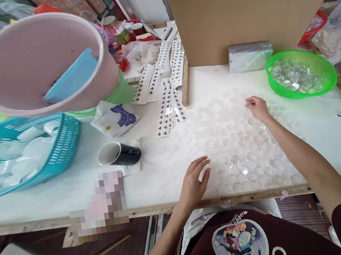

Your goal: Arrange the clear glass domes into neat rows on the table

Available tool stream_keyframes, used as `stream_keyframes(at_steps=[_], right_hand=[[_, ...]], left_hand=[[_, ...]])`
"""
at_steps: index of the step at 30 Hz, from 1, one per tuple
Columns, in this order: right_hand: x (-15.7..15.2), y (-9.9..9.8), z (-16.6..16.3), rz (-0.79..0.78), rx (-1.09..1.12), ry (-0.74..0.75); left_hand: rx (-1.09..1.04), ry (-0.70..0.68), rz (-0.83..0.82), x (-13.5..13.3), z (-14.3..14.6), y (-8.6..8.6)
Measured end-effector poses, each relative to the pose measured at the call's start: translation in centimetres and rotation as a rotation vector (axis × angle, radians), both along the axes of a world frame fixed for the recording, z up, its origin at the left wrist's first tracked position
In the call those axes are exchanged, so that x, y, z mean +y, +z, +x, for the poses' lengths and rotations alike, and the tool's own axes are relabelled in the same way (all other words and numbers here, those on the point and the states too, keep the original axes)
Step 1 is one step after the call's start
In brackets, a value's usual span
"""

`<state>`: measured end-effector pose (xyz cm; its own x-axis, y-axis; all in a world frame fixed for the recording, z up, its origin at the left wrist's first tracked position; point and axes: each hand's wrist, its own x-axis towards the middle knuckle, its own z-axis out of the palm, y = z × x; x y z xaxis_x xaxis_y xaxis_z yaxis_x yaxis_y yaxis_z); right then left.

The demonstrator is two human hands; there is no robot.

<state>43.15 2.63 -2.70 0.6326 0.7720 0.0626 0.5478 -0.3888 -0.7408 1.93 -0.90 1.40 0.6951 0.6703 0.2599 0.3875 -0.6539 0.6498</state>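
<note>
Through the head camera, I have the left hand (196, 182) low over the near side of the white tabletop (326, 133), its grip apart, with thumb and fingers spread beside the clear discs (241, 142). These lie flat in a broad patch between and around both hands. I have the right hand (258, 108) farther out, above the far part of the patch; its fingers are bent toward the thumb, but I cannot tell whether that grip is clamped on a disc. Just beyond it to the right, I see a green bowl (299, 90) filled with shiny clear pieces. Left of the discs lie printed strips (166, 113), a dark mug (129, 153) and, farther left, a blue basket (66, 139) of white pieces.
</note>
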Motion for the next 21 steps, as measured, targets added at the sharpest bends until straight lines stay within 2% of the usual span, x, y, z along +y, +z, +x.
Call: stream_keyframes(at_steps=[3, 5, 8, 10, 12, 15, 16, 19, 21], right_hand=[[-0.2, 1.1, -0.8, -0.075, -0.176, -0.046], [-0.9, 1.9, -2.2, -0.071, -0.299, -0.005], [-2.1, 2.8, -5.8, -0.01, -0.325, 0.238], [-3.3, 3.2, -8.7, 0.04, -0.274, 0.397], [-5.2, 3.8, -11.4, 0.111, -0.211, 0.453], [-10.0, 5.0, -14.2, 0.254, -0.14, 0.374], [-11.9, 5.4, -14.7, 0.291, -0.129, 0.321], [-17.7, 5.9, -15.5, 0.354, -0.115, 0.079], [-20.7, 5.7, -15.7, 0.36, -0.102, -0.085]], left_hand=[[0.012, -0.029, 0.053, -1.0, -0.3, -0.7], [0.01, -0.054, 0.087, -1.1, -0.1, -0.9], [-0.016, -0.095, 0.11, -1.6, 0.6, -0.7], [-0.061, -0.135, 0.091, -3.0, 0.8, -0.4], [-0.083, -0.251, 0.019, -5.2, 0.4, -0.3], [0.006, -0.537, -0.181, -8.8, -0.7, -1.2], [0.055, -0.587, -0.269, -9.7, -0.9, -1.8], [0.199, -0.537, -0.473, -10.6, -0.4, -4.4], [0.258, -0.454, -0.488, -10.3, 1.1, -5.9]])
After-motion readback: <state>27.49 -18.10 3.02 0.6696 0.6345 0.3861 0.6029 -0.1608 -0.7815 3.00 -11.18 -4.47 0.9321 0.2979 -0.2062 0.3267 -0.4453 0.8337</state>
